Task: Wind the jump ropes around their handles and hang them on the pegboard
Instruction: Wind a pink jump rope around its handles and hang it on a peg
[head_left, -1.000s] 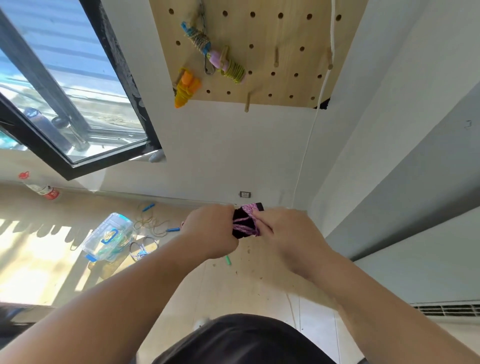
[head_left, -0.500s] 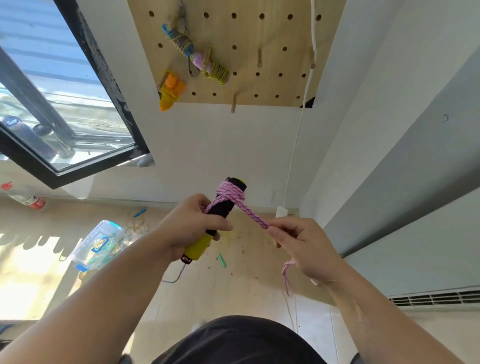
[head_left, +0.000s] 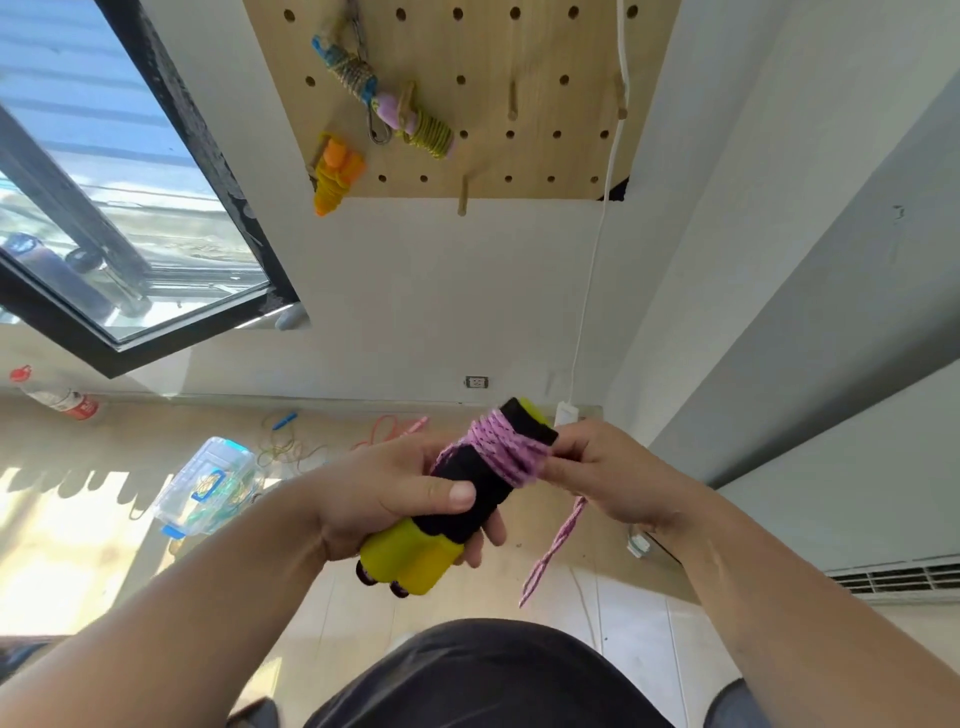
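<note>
At far left on the floor, the clear plastic box (head_left: 208, 488) holds coloured items we cannot identify. Our left hand (head_left: 384, 499) grips the paired black-and-yellow handles (head_left: 470, 514), steadying them as a spool. The pink rope (head_left: 506, 449) coils round their upper end. Our right hand (head_left: 608, 478) pinches it there, probably for tension, and a tail hangs loose.

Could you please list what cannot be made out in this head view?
Head view: the pegboard top is cut off by the frame's upper edge.
Head view: the handles are partly covered by the left hand.
Head view: the right hand hides where the pink rope leaves the wraps.
Head view: the floor ropes are too small to count.
</note>
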